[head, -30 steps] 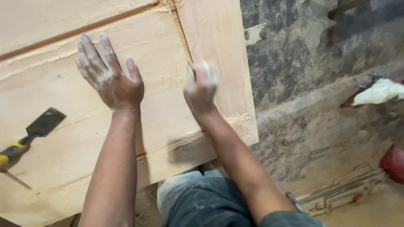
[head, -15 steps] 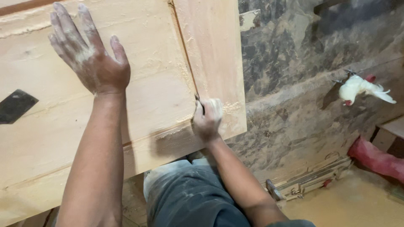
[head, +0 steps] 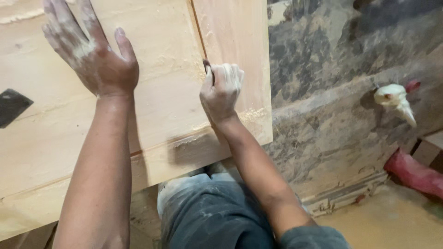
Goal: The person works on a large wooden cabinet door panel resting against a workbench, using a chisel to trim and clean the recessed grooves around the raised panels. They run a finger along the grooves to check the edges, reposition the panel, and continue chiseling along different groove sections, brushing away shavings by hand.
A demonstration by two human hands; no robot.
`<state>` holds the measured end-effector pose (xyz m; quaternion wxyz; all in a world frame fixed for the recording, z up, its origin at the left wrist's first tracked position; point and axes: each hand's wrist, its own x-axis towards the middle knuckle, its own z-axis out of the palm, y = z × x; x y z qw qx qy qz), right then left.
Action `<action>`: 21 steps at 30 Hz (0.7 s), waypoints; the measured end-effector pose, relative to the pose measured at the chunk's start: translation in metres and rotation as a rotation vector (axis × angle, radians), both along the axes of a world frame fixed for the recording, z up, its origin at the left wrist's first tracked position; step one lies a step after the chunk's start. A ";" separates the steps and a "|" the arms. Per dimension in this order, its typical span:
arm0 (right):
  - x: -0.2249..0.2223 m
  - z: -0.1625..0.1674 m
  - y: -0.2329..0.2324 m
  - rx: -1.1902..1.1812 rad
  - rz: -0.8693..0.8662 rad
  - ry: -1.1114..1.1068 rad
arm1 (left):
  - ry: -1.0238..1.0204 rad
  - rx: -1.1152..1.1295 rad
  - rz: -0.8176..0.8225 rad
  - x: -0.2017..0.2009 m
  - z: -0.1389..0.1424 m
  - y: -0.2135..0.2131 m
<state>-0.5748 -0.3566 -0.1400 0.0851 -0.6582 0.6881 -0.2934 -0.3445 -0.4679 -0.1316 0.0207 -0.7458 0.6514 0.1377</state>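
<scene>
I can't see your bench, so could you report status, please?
Left hand flat on wooden panel. Right hand fisted on small tool at the groove. Nothing in the way.

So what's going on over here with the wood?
A person is working on a pale wooden panel dusted with sawdust. The left hand lies flat on it, fingers spread. The right hand is closed around a small dark tool, its tip at the groove between two boards. A dark blade lies at the left edge.

Woodwork shop: dusty wood panel point(head: 166, 92), sawdust on floor point(head: 392, 226).
</scene>
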 end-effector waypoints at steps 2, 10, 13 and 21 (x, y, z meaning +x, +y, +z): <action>-0.001 0.003 0.003 0.012 -0.014 0.011 | -0.010 -0.001 -0.020 0.001 -0.003 0.000; 0.008 0.015 -0.029 -0.014 0.003 -0.045 | -0.002 -0.002 -0.019 0.003 -0.003 0.002; 0.009 0.007 -0.038 -0.008 0.009 -0.044 | -0.012 -0.031 -0.023 0.001 -0.001 0.002; 0.001 0.008 -0.019 0.072 0.054 -0.118 | -0.041 -0.009 -0.040 0.002 -0.001 0.004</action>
